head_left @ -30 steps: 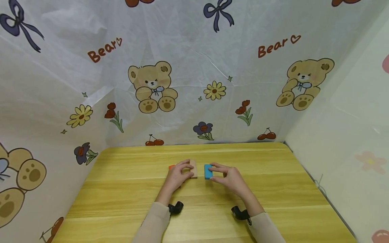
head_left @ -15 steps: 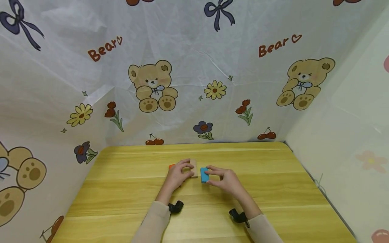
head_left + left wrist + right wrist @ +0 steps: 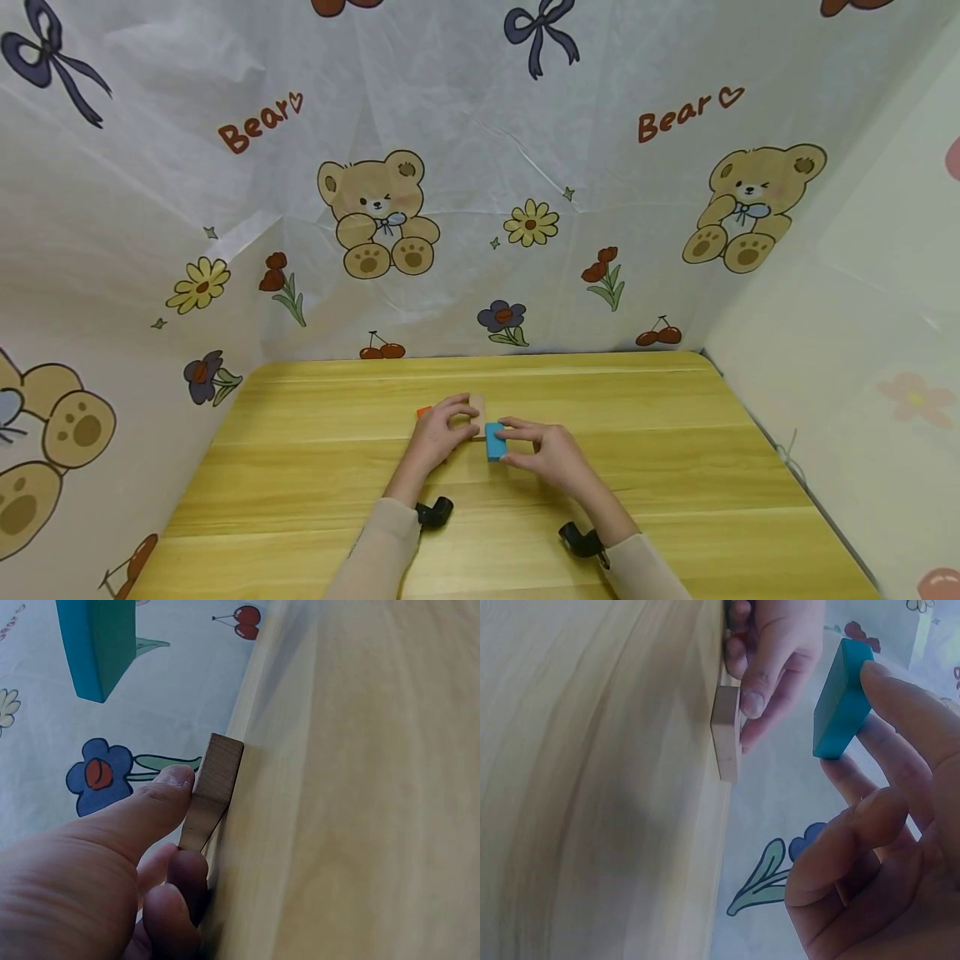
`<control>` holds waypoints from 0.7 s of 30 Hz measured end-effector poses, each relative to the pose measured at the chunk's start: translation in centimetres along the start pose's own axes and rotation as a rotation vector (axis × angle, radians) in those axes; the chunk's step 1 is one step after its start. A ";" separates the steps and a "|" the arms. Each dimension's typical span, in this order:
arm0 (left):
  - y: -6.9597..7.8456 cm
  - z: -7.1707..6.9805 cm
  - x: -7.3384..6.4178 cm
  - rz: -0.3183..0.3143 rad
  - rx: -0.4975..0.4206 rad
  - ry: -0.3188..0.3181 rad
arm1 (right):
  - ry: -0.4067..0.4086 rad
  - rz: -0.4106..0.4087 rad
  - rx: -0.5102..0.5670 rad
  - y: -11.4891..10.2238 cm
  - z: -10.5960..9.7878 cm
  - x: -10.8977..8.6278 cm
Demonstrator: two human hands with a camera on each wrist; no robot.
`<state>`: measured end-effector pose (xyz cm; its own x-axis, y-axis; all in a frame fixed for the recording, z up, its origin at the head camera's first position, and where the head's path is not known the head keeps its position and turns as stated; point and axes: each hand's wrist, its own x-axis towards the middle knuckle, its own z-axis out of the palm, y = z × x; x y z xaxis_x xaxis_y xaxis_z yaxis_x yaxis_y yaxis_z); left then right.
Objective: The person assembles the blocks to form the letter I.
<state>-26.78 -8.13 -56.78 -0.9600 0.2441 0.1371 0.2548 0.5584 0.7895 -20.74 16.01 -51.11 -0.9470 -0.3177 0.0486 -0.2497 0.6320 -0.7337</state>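
Observation:
My left hand (image 3: 438, 433) holds a plain wooden block (image 3: 479, 402) low at the tabletop, thumb on one side and fingertips on the other. In the left wrist view the wooden block (image 3: 217, 769) lies along the table surface. Between thumb and fingers, my right hand (image 3: 558, 456) pinches a blue block (image 3: 493, 442), raised off the table. From the head the blue block overlaps the wooden one's near right corner; the right wrist view shows a gap between the blue block (image 3: 841, 709) and the wooden block (image 3: 725, 735). An orange block (image 3: 423, 412) is mostly hidden behind the left hand.
A yellow wood-grain table (image 3: 637, 417) lies under both hands. White cloth printed with bears and flowers (image 3: 465, 167) hangs behind the table's far edge, with a pale wall (image 3: 847, 292) on the right. Each wrist wears a small black camera (image 3: 581, 540).
My right hand has moved left and slightly nearer with the blue block, bringing it close to the wooden block. My left hand and the wooden block have stayed in place.

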 end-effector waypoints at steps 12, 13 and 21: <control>0.1 0.0 0.0 -0.012 0.000 -0.004 | -0.019 -0.034 -0.009 0.1 0.8 0.0; 0.0 0.0 0.0 -0.007 0.004 0.000 | -0.019 -0.036 -0.009 0.1 0.8 0.0; 0.0 0.0 0.0 0.001 0.005 0.002 | -0.031 -0.046 -0.025 0.1 1.2 0.0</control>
<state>-26.72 -8.09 -56.77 -0.9601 0.2427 0.1391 0.2561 0.5623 0.7863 -20.53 15.23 -52.02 -0.9278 -0.3681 0.0608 -0.2982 0.6334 -0.7140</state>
